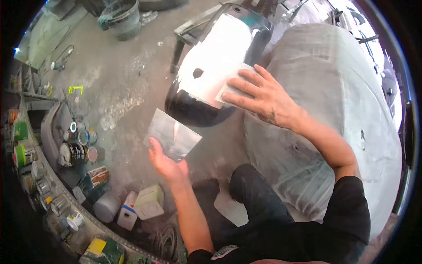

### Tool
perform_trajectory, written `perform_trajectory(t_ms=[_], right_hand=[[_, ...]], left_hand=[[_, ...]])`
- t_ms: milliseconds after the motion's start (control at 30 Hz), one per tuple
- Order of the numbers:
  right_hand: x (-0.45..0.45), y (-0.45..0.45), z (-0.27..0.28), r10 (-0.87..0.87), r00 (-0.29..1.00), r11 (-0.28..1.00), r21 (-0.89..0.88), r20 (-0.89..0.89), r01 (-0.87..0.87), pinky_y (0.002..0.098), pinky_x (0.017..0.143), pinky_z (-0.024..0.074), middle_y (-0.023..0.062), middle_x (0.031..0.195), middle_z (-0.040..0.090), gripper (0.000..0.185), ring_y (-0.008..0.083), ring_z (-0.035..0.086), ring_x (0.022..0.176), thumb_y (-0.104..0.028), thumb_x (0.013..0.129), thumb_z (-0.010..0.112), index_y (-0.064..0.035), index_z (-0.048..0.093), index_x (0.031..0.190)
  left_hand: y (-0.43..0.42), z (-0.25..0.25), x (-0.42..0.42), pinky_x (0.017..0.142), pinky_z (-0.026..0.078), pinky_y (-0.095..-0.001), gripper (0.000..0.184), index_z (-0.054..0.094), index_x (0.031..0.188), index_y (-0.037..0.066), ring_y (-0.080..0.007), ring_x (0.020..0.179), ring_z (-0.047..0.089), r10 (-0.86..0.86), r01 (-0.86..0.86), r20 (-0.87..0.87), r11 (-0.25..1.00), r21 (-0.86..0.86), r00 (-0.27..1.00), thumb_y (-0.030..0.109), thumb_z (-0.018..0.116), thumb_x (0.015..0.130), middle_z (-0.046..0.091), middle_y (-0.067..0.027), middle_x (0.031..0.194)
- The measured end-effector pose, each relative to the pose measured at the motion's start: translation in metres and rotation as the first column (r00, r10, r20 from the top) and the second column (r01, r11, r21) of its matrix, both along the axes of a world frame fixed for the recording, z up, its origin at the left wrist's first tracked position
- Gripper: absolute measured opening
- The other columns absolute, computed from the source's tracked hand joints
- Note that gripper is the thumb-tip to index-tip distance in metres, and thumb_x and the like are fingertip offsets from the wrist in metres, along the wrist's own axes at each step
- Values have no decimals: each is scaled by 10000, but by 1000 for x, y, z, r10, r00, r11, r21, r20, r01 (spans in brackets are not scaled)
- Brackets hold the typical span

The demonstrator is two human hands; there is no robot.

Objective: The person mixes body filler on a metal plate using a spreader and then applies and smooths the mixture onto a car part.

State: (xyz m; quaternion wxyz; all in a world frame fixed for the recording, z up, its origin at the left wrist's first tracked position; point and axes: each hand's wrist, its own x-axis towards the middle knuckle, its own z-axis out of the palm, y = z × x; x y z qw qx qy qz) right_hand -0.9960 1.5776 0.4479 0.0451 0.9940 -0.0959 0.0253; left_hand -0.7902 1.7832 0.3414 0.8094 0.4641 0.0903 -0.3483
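A glossy black curved panel point(196, 105), largely coated in white filler point(222, 46) with a dark hole in it, rests on a stand. My right hand point(259, 93) holds a pale flat spreader point(225, 93) against the panel's lower right edge, fingers stretched over it and thumb hidden. To the left and lower, my left hand point(168, 163) grips a thin grey rectangular plate point(169, 132) from below. The plate carries a light streak on its face and is apart from the panel.
A large covered shape under a grey sheet point(307, 101) stands close on the right. Several cans point(74, 154) and a pale jug point(149, 201) sit at lower left beside a curved rack point(48, 174). A grey bucket point(123, 22) stands on the floor at upper left.
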Motion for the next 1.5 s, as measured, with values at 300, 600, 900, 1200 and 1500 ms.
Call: perform_trajectory(t_ms=[300, 600, 900, 1200, 1500], right_hand=[[35, 3, -27, 221, 973, 930, -314, 68, -190, 581, 1086, 449, 102, 1453, 562, 566, 356, 544, 1365, -170, 919, 650, -262, 571, 1472], [75, -9, -44, 321, 938, 858, -460, 133, -229, 471, 998, 466, 57, 1367, 630, 530, 272, 597, 1276, -130, 933, 624, -277, 637, 1442], [90, -9, -44, 355, 932, 865, -405, 78, -296, 438, 1004, 484, 36, 1323, 648, 497, 259, 606, 1256, -153, 936, 637, -269, 663, 1419], [36, 0, -83, 346, 924, 854, -464, 163, -238, 633, 1139, 421, 109, 1505, 553, 724, 383, 517, 1408, -129, 821, 724, -286, 585, 1514], [13, 6, -109, 379, 883, 875, -417, 276, -245, 662, 1121, 429, 151, 1482, 560, 623, 429, 517, 1382, -163, 871, 693, -249, 622, 1484]], left_hand=[[-16, -77, -11, 1190, 465, -487, 632, 347, 1653, -45, -341, 1427, 562, -152, 257, 272, 874, -412, 950, 342, 443, 1162, 528, -224, 1577], [-3, -104, -10, 1215, 446, -477, 630, 302, 1684, -7, -309, 1435, 560, -158, 338, 374, 807, -485, 914, 337, 426, 1171, 521, -187, 1599], [-8, -110, -14, 1170, 477, -436, 590, 367, 1664, 12, -259, 1377, 594, -141, 319, 375, 825, -467, 916, 338, 419, 1176, 561, -142, 1561], [-12, -110, -13, 1153, 494, -440, 618, 361, 1663, -7, -270, 1337, 630, -113, 298, 382, 832, -468, 917, 344, 454, 1164, 596, -161, 1523], [-13, -112, -5, 1129, 507, -428, 602, 406, 1631, -36, -253, 1319, 636, -118, 293, 367, 834, -467, 923, 339, 455, 1162, 605, -160, 1509]])
